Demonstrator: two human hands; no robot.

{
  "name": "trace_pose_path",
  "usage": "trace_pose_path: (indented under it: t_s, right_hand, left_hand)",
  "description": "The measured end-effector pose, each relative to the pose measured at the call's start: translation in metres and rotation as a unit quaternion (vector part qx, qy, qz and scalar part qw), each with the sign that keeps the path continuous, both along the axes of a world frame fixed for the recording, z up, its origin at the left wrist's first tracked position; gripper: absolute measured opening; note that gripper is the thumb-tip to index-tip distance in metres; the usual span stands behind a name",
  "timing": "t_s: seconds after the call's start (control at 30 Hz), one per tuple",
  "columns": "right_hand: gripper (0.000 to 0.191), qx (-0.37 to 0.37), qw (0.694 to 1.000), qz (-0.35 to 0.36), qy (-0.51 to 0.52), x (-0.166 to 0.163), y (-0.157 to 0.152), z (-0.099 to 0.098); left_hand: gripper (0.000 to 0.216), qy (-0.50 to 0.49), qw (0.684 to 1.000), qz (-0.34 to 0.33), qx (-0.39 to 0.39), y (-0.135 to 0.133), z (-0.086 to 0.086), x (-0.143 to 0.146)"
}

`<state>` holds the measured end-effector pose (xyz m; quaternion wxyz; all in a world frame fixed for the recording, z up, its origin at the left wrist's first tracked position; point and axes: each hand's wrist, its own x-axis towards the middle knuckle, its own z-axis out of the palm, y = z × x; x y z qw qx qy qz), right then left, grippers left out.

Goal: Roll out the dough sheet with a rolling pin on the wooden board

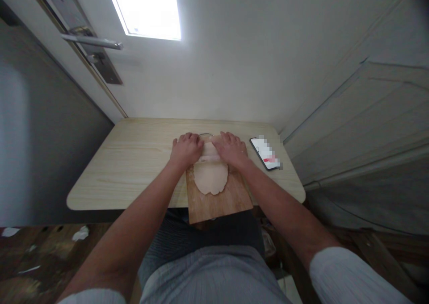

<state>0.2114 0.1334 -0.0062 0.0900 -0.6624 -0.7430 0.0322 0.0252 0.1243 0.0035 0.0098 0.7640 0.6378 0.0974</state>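
A flattened round of pale dough (210,180) with an uneven edge lies on a wooden cutting board (221,209). Across the far part of the dough rests a pale rolling pin (208,154). My left hand (187,149) is closed over the pin's left end, fingers pointing away from me. Its right end is under my right hand (232,149), also closed over it. Both palms hide the ends of the pin. Behind the hands, the board's metal ring handle (205,135) shows in part.
The board sits on a light wood-grain table (134,161) and juts past its near edge. A phone (264,153) with a lit screen lies to the right. Behind the table stands a white door (234,72) with a lever handle (94,40). Crumpled paper (80,233) lies on the floor.
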Motion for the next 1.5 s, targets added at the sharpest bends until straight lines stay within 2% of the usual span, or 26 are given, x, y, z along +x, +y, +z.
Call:
trace_pose_path:
  t_s: [0.2,0.5,1.1,1.5]
  right_hand:
    - [0.067,0.022,0.999,-0.023,0.000,-0.002,-0.016,-0.001]
    - [0.063,0.046,0.999,-0.022,0.002,-0.002,-0.039,-0.001]
    - [0.062,0.081,0.997,-0.001,0.008,0.002,-0.075,-0.005]
    - [0.061,0.060,0.998,0.009,0.000,0.006,-0.100,-0.007]
  left_hand:
    - [0.047,-0.002,1.000,0.001,0.006,-0.013,0.000,0.001]
    - [0.047,-0.013,1.000,0.018,-0.012,-0.027,-0.002,0.005]
    - [0.050,-0.009,0.999,0.032,0.037,-0.065,-0.002,0.013]
    - [0.050,-0.014,0.998,0.022,0.061,-0.092,-0.003,0.016]
